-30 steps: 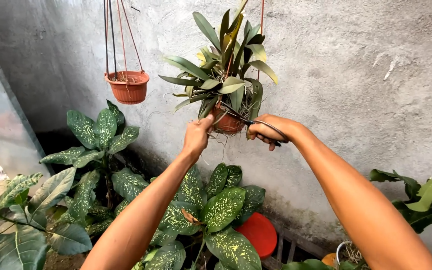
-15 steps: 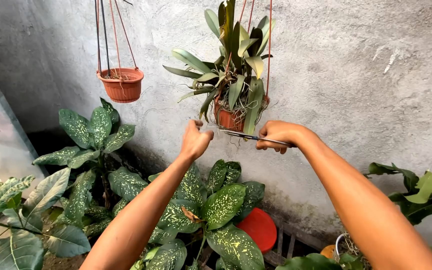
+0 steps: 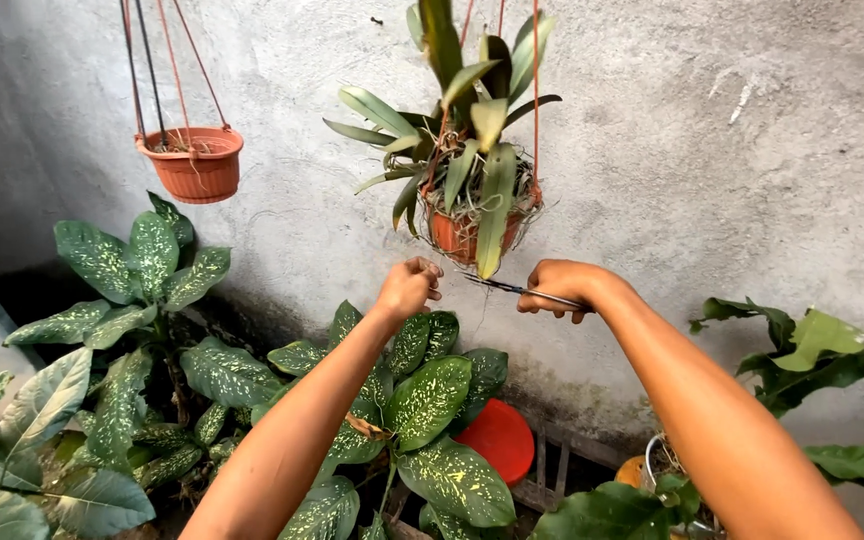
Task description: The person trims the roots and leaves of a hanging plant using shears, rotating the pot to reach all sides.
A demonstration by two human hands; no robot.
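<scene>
Both hands have dropped lower and drawn away from the hanging pot since the earlier frames, and the view has swung a little to the right, so the planters now sit further left and higher.

Behind everything stands a rough grey plastered wall [image 3: 732, 180], stained darker near the ground. An empty-looking orange hanging planter [image 3: 192, 165] hangs well to the left of the left hand. Below both forearms grow spotted green leafy plants [image 3: 422, 400], with a round red lid [image 3: 497, 440] on the ground among them, under the gap between the hands.

The hanging pot with long strappy leaves [image 3: 457, 232] hangs just above and between the two hands, touching neither. The right hand [image 3: 557, 285] is closed around the handles of a pair of scissors [image 3: 512, 290]; the thin blades point left toward the left hand, lying just under the pot's drooping leaf tip and seemingly nearly shut. The left hand [image 3: 410, 287] is curled into a loose fist just left of the blade tips; it may pinch a small trimmed piece, but the view is too small to tell.
</scene>
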